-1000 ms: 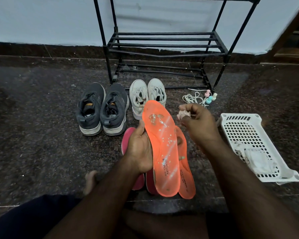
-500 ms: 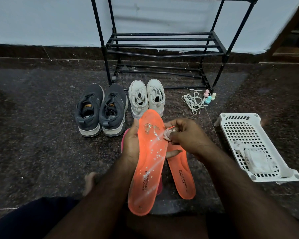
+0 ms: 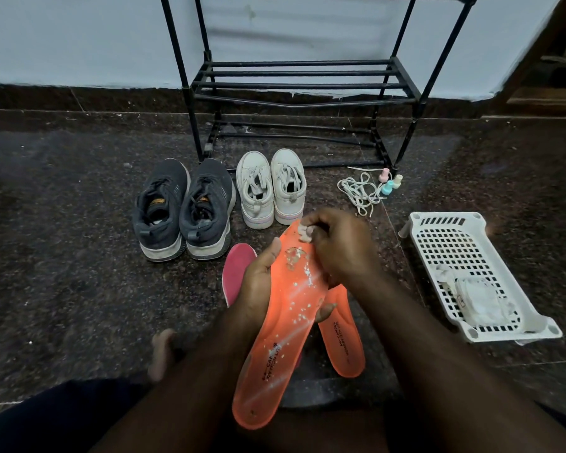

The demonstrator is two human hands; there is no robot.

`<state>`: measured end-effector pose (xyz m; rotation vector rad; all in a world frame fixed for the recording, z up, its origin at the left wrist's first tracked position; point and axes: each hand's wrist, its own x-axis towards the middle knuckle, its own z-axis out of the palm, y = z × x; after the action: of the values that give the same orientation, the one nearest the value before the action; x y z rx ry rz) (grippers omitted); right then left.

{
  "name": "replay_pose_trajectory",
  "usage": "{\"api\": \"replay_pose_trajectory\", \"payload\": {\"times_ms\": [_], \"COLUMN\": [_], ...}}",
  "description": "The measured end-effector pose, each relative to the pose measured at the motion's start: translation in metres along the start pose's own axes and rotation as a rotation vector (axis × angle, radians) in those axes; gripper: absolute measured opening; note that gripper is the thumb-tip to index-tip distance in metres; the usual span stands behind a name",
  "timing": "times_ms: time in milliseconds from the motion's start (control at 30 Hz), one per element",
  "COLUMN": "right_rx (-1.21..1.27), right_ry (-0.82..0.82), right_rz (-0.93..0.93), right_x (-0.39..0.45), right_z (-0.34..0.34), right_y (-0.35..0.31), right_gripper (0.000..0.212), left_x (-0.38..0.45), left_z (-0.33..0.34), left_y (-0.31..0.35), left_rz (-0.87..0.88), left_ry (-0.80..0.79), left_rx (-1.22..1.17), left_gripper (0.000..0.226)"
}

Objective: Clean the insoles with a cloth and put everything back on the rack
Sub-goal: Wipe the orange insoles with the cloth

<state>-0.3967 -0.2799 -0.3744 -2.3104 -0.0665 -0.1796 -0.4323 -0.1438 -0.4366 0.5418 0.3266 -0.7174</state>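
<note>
Fingers of right hand pinch cloth against orange insole.

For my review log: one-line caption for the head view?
Left hand holds an orange insole; right hand presses a small cloth to its toe end.

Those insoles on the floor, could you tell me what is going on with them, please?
A person sits on the floor cleaning them. The left hand holds one orange insole, speckled with pale bits, while the right hand presses a small wadded cloth near its toe. A second orange insole and a pink insole lie below. The rack holds nothing.
</note>
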Motion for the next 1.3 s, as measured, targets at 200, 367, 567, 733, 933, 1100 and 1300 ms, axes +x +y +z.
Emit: {"api": "replay_pose_trajectory", "payload": {"times_ms": [200,367,567,733,933,1100,1300], "right_rx": [0.032,-0.064,0.023,-0.221,-0.073,-0.226,-0.046], "right_ry": [-0.049,-0.025,-0.114,-0.14,-0.131,-0.192,-0.159], "right_rz": [-0.045,-0.069,-0.076,-0.103,0.032,0.041,0.082], "right_x": [0.0,0.004,-0.001,-0.01,-0.009,-0.017,-0.02], "right_z": [-0.001,-0.007,-0.003,0.007,-0.001,0.008,0.004], "right_y": [-0.007,-0.001,-0.012,-0.018,-0.02,-0.028,-0.029], "right_gripper": [0.02,0.018,0.018,0.018,0.014,0.014,0.012], "left_x": [0.005,-0.002,0.002,0.006,0.005,0.003,0.001], "left_z": [0.0,0.007,0.001,0.002,0.001,0.012,0.014], "left_y": [-0.001,0.0,0.004,0.001,0.005,0.001,0.005], "left_rz": [0.014,-0.005,-0.041,-0.011,0.051,0.121,0.175], "left_ry": [0.008,0.017,-0.041,-0.003,-0.02,0.05,0.073], "left_rx": [0.024,0.049,0.031,-0.009,-0.019,-0.046,-0.06], "left_gripper": [0.066,0.067,0.07,0.067,0.07,0.067,0.076]}}
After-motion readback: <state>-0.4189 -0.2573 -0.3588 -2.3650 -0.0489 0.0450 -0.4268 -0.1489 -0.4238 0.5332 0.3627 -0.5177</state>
